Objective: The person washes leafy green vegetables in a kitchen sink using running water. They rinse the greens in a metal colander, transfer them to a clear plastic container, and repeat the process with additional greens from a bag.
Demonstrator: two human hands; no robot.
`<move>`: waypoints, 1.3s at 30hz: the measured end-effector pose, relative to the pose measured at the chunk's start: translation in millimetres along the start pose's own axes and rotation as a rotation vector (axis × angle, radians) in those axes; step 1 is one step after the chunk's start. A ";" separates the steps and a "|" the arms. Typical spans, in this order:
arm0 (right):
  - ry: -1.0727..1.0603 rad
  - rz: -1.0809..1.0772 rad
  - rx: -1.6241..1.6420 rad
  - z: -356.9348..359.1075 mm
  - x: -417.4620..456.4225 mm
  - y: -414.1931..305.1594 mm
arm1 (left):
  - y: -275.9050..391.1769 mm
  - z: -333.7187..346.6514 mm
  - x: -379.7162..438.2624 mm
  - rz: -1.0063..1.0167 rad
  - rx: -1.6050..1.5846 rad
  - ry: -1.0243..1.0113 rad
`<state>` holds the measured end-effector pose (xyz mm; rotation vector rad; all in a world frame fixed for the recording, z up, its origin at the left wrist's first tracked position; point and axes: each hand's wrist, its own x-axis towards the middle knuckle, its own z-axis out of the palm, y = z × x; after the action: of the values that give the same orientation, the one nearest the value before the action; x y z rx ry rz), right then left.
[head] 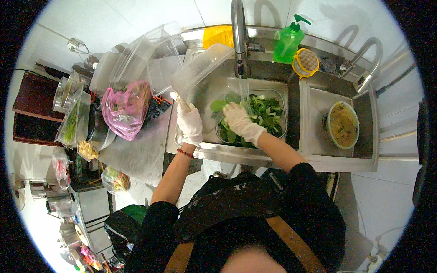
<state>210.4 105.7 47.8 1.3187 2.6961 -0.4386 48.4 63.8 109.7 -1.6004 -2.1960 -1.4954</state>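
Note:
My left hand (189, 125), in a white glove, grips the near side of a clear plastic container (201, 70), which leans tilted over the left part of the sink. My right hand (240, 122), gloved too, has its fingers curled into chopped leafy greens (264, 111); a few broad leaves show beside its fingertips. The greens lie in a rectangular basin (285, 117) inside the steel sink (294, 112). Water runs onto them from the tall faucet (240, 41). Part of the container's lower side is blurred and hard to make out.
Right of the divider, a bowl of murky brownish liquid (343, 125) stands in a second sink. A green pump bottle (288, 42) and a yellow-rimmed scrubber (305, 63) sit behind. To the left are a pink plastic bag (126, 109), stacked clear containers (131, 66) and a steel counter (143, 150).

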 end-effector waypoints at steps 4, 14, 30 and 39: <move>0.338 -0.273 -0.072 24.0 21.5 -15.6 | 17.1 -11.0 -4.2 -0.054 -0.150 -0.038; -0.183 0.385 -0.200 36.2 -15.3 42.3 | 37.5 -31.2 2.7 -0.159 -0.468 -0.140; 0.218 0.701 1.354 -46.1 -156.8 120.4 | 11.7 -2.6 -51.6 -0.846 -0.611 -1.082; 0.565 0.660 1.006 -115.3 -133.4 78.5 | -22.2 9.9 -36.9 -0.506 -0.595 -1.107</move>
<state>357.9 85.6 170.7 2.7821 2.1065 -1.6345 53.7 44.5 70.3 -2.7127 -3.0517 -1.7257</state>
